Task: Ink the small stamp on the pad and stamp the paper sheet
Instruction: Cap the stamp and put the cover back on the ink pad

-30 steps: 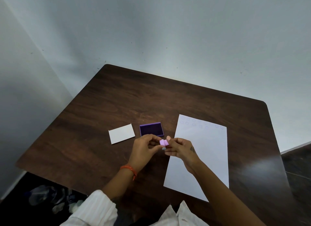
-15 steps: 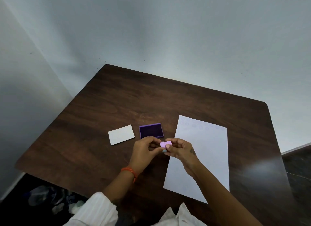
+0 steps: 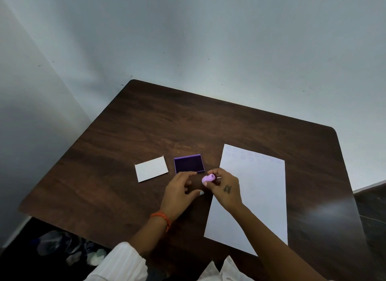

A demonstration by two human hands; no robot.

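A small pink stamp (image 3: 208, 178) is pinched in the fingertips of my right hand (image 3: 224, 188), just above the table and right of the ink pad. The purple ink pad (image 3: 189, 164) lies open on the dark wooden table (image 3: 188, 130). My left hand (image 3: 181, 189) hovers just in front of the pad, its fingers apart and holding nothing. The white paper sheet (image 3: 254, 197) lies to the right, with faint round purple stamp marks along its far edge. My right forearm crosses the sheet's near left corner.
A white rectangular lid or card (image 3: 151, 169) lies left of the pad. The table stands in a corner against grey walls. Plastic bags (image 3: 62, 249) lie on the floor beyond the table's left front edge.
Both hands held the pink stamp together before. Now my left hand has let go and drawn back to the left, and only my right hand holds the stamp.
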